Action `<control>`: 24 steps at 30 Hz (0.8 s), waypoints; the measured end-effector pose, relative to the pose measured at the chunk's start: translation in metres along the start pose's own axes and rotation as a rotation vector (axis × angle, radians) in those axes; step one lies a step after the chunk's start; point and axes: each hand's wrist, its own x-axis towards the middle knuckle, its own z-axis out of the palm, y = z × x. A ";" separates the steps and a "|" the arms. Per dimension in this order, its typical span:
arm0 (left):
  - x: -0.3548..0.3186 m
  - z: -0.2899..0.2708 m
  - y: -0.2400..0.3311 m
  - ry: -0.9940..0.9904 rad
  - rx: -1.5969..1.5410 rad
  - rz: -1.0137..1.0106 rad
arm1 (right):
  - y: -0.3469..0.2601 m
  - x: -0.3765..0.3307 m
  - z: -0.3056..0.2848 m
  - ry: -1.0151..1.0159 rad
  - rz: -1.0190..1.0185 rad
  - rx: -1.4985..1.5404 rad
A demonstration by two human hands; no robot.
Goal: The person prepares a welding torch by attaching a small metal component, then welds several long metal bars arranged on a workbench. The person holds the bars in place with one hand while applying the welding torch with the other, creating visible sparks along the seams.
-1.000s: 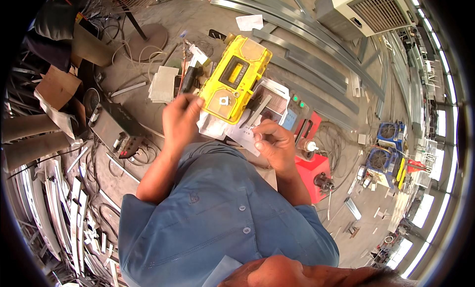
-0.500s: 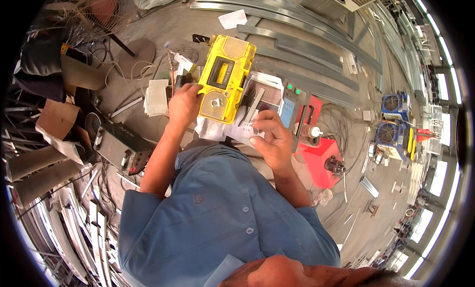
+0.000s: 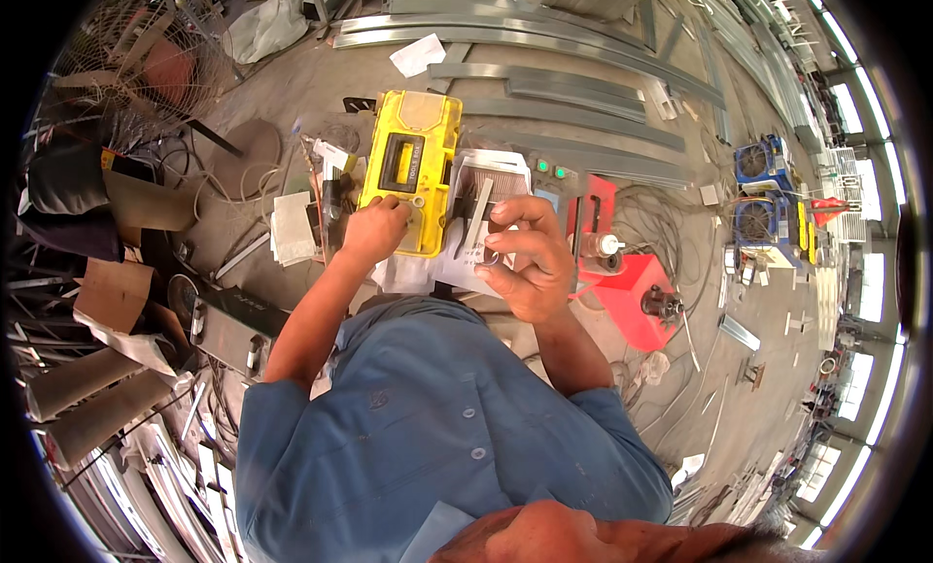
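A yellow toolbox [image 3: 442, 136] with a dark carry handle lies in front of me. My left hand [image 3: 377, 231] rests on the near part of its lid, fingers curled down and bunched over a lid compartment; whatever they grip is hidden. Right of the box, my right hand [image 3: 533, 257] is raised with bent fingers, thumb and fingers close around something too small to make out. Behind that hand lie white paper sheets [image 3: 462, 269], with a flat metal strip [image 3: 477, 211] and a dark slim tool on them.
At the right stand a red metal stand [image 3: 632, 306] and a grey panel with green buttons [image 3: 561, 173]. Long metal profiles [image 3: 544, 53] lie on the floor beyond. A floor fan [image 3: 146, 63] stands far left, above a dark machine box [image 3: 238, 320]. Cables cross the floor.
My left hand has moved from the toolbox's left edge onto its lid, covering the compartment there. My right hand has lifted slightly, its fingers more spread. The view has shifted a little.
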 end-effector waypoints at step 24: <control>-0.048 -0.052 0.032 0.039 -1.657 -0.541 | -0.094 0.199 -0.037 -0.095 -0.647 0.167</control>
